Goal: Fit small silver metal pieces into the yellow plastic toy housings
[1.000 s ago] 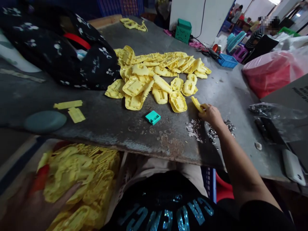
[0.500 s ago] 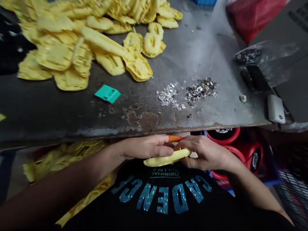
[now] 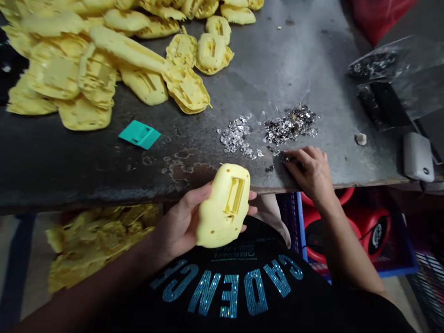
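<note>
My left hand (image 3: 182,224) grips a pale yellow plastic toy housing (image 3: 217,219) just below the table edge. Its outer face is turned up, showing a rectangular battery slot and small screw holes; my fingertips come round its far side. My right hand (image 3: 314,173) rests at the front of the table with fingers curled together, close to loose metal bits. What lies between its fingertips is too small to make out. Just beyond it are a dark pile of small metal contact plates (image 3: 291,125) and a brighter pile of metal plates (image 3: 237,136).
Many yellow housings (image 3: 53,69) are heaped at the back left, with a teal plastic piece (image 3: 139,134) in front. More yellow parts (image 3: 104,245) lie below the table. A blue crate (image 3: 398,273) holds red round items. A white device (image 3: 418,157) and plastic bags (image 3: 378,99) stand right.
My right hand has left the yellow housing and moved up and right onto the table beside the metal plates. My left hand has tilted the housing so its outer face shows.
</note>
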Motion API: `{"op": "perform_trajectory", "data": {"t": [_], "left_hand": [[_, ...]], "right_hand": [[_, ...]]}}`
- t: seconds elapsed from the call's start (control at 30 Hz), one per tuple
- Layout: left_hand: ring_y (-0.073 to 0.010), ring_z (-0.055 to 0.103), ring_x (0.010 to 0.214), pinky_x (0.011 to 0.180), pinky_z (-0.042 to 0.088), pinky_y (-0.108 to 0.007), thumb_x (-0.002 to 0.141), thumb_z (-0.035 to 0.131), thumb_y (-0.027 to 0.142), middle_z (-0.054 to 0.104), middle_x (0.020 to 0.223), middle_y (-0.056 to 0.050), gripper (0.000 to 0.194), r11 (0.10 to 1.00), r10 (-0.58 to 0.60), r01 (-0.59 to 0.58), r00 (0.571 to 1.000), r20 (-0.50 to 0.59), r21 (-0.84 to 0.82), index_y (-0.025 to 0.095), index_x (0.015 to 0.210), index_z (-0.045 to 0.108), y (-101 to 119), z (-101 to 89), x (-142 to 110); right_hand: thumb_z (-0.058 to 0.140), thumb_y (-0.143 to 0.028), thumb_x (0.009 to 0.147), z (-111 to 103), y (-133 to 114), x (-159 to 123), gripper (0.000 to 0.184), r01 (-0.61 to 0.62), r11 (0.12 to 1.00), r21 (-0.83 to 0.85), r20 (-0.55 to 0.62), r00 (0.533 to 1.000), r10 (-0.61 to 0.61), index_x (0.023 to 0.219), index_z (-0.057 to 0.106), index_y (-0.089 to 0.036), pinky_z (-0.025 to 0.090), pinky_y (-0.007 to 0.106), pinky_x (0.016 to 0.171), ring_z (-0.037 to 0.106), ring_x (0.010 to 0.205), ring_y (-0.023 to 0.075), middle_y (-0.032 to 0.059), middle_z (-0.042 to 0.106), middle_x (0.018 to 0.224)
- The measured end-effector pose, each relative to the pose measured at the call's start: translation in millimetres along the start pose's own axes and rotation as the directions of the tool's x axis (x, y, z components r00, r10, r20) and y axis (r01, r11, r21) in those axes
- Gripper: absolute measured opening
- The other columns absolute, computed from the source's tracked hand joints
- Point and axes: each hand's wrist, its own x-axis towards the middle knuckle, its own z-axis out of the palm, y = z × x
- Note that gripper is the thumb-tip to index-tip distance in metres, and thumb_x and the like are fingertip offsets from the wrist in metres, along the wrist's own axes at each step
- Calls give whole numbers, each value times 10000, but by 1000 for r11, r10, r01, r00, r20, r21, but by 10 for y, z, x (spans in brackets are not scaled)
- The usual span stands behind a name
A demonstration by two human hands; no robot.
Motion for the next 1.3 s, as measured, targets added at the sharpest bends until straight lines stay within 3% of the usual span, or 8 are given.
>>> {"op": "perform_trajectory", "data": {"t": [0.1,0.27,0.4,0.57,0.77,0.93,1.2,1.3], "left_hand": [[-380,829,1217,937,710,-495,1014,704,584,847,1371,-81,490,1000,-5,5,1000,24,-11,290,1393,804,-13,-56,10],[-384,830,1221,952,728,-494,953,809,595,832,1402,-123,556,998,-36,38,999,39,-55,278,1409,787,-22,-127,22],[-406,824,1220,931,723,-499,998,757,603,843,1381,-99,530,997,-5,7,1000,19,-74,275,1413,796,-16,-130,41],[-353,840,1147,851,735,-431,1000,719,694,828,1402,-148,603,996,-52,52,999,1,-76,251,1400,808,16,-103,59],[-339,843,1079,762,734,-418,1020,681,699,829,1377,-183,620,988,-104,110,993,53,-108,213,1389,793,11,4,167],[-354,837,1089,789,723,-423,904,794,687,815,1379,-216,704,970,-170,197,969,181,-144,157,1367,770,-73,99,218],[-348,844,1067,834,700,-429,960,715,685,819,1346,-203,799,965,-176,226,935,309,-133,148,1547,640,-158,79,108],[-336,851,1043,845,693,-415,967,726,675,847,1250,-165,726,964,-176,230,927,330,-133,166,1482,672,-166,85,101]], "right_hand": [[665,-362,1073,-18,18,42,170,19,999,28,30,999,-20,1093,815,-284,425,456,923,660,1050,307,76,794,1069],[658,-345,1071,-103,47,58,165,24,1000,6,27,999,-24,1071,812,-285,418,432,893,682,1004,282,57,787,1015],[720,-423,1051,-57,-47,19,162,13,1000,-27,-4,1000,-13,1042,798,-281,418,434,884,665,990,286,52,785,998],[727,-369,1054,-55,-119,-33,135,38,999,30,-19,999,-38,998,800,-271,452,435,860,686,935,273,43,782,949],[729,-248,1070,-354,-385,-165,76,62,923,380,-27,998,-56,1105,777,-295,562,421,865,765,933,234,16,827,1016],[775,-124,1013,-463,-672,-190,292,197,824,531,-52,978,-200,1208,731,-337,581,457,870,758,937,242,3,822,1069],[803,-70,983,-532,-872,-182,287,403,861,311,-80,914,-399,1189,729,-255,572,431,838,760,900,237,55,832,1080],[805,-86,986,-569,-868,-209,278,440,864,243,-70,897,-437,1198,732,-250,564,432,833,755,882,241,51,840,1069]]}}
